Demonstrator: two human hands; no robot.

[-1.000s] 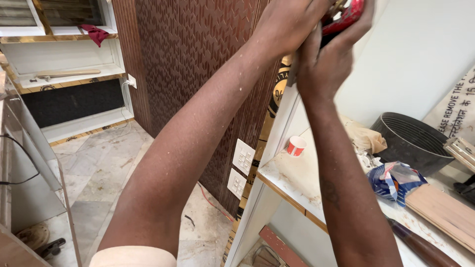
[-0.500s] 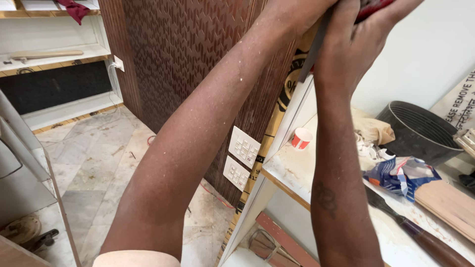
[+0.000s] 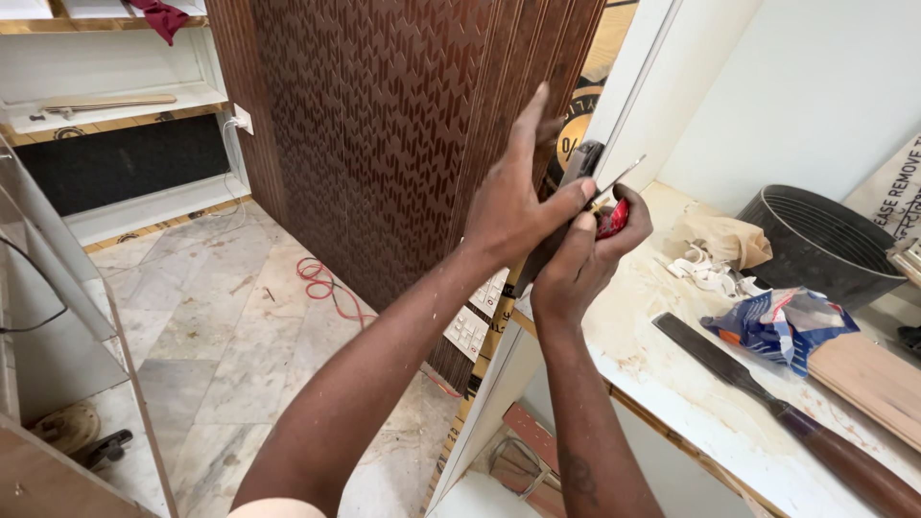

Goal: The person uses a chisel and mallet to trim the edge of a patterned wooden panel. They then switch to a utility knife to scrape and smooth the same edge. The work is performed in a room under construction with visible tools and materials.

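I see my left hand [image 3: 518, 206] and right hand [image 3: 585, 259] both closed on a red-and-black utility knife [image 3: 590, 187], blade poking up-right; crumpled blue packet [image 3: 777, 326] right on the desk [image 3: 672, 384].

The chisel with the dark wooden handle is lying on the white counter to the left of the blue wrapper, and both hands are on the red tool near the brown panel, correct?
Not quite. The head view shows the chisel on the white counter, but it is in front of and below the blue wrapper, not to its left. The left hand and right hand do hold the red tool beside the brown panel.
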